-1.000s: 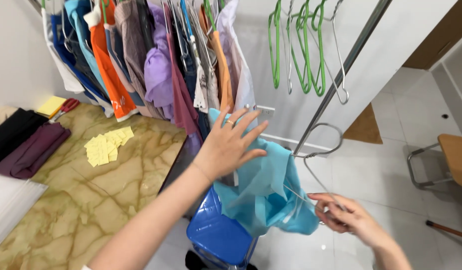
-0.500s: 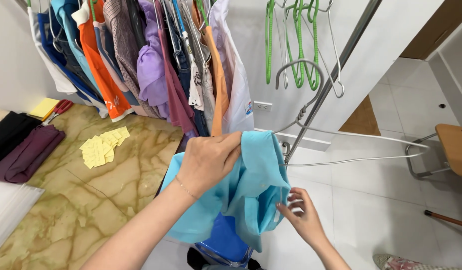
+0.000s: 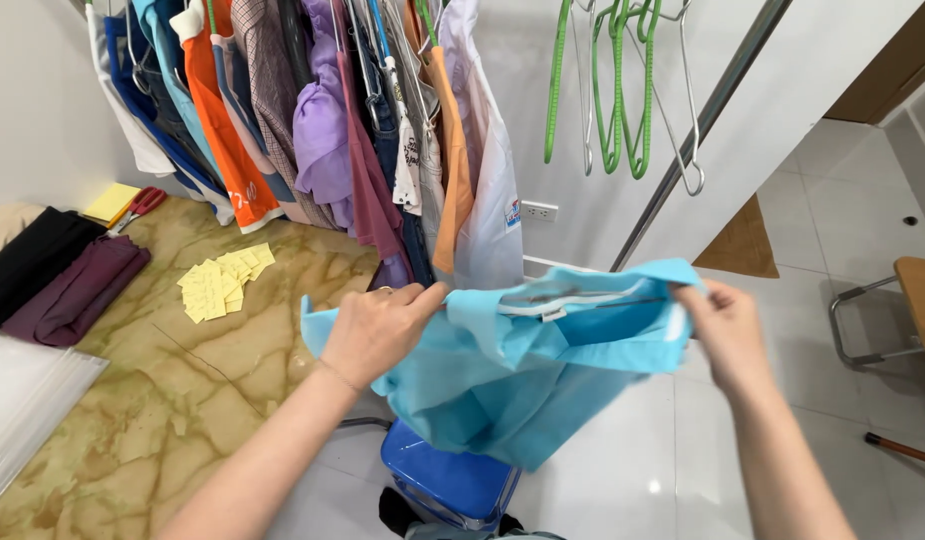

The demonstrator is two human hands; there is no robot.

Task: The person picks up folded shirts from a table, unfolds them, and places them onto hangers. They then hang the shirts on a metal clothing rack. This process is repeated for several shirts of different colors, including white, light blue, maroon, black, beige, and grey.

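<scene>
I have the left hand (image 3: 377, 330) and the right hand (image 3: 727, 330) both up in front of me, holding a light blue shirt (image 3: 527, 375) spread between them at its top edge. The left fingers (image 3: 422, 298) are closed on the fabric at one shoulder, and the right fingers (image 3: 694, 298) are pinched shut on the other, so the collar opening with its white inner band faces me and the body of the garment hangs down. Through the collar I can just see a thin wire hanger (image 3: 572, 297) lying inside the shirt; how it sits further down I cannot tell. The shirt hangs above a blue plastic stool (image 3: 447, 485) on the white tiled floor (image 3: 832, 200). To my left is the marbled bench (image 3: 142, 400), carrying a scatter of yellow sticky notes (image 3: 222, 285), folded dark clothes (image 3: 57, 275) and red-handled scissors (image 3: 137, 207). Behind the shirt a rack of hung clothes (image 3: 322, 130) crowds the wall, and green hangers (image 3: 617, 90) dangle from a slanted metal rail (image 3: 702, 120).
</scene>
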